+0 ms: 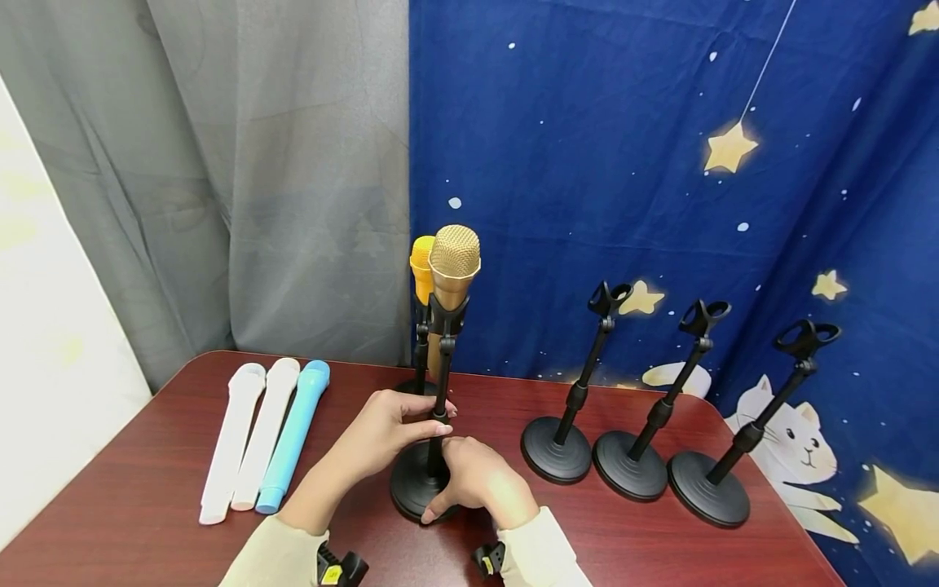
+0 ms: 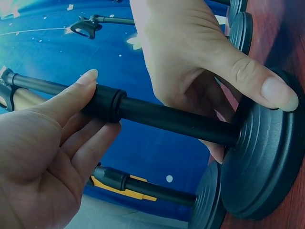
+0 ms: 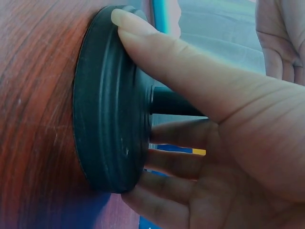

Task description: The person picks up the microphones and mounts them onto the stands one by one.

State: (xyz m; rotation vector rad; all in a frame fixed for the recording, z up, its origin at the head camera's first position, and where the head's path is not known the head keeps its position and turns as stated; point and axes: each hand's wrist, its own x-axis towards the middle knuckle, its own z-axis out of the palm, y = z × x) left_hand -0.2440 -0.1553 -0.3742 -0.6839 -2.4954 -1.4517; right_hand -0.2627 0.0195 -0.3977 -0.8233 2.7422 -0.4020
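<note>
Near black stand [image 1: 443, 381] with ridged round base [image 2: 259, 157] bore gold microphone [image 1: 455, 254]; left hand [image 1: 385, 430] pinched collar [image 2: 106, 104], right hand [image 1: 480, 479] gripped base

Tally by kind

Two white microphones [image 1: 231, 444] [image 1: 267, 432], one blue microphone [image 1: 295, 436] at left of frame; one gold microphone [image 1: 455, 254], one yellow microphone [image 1: 422, 273] at centre: five. Two centre stands [image 1: 443, 367] [image 1: 421, 352], three right-side stands [image 1: 578, 395] [image 1: 662, 412] [image 1: 748, 436]: five. Two hands [image 1: 385, 436] [image 1: 480, 481]. One table [image 1: 132, 505].

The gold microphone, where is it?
In the head view, the gold microphone is near the middle, atop the black stand the left hand holds, in front and to the right of the yellow microphone.
</note>
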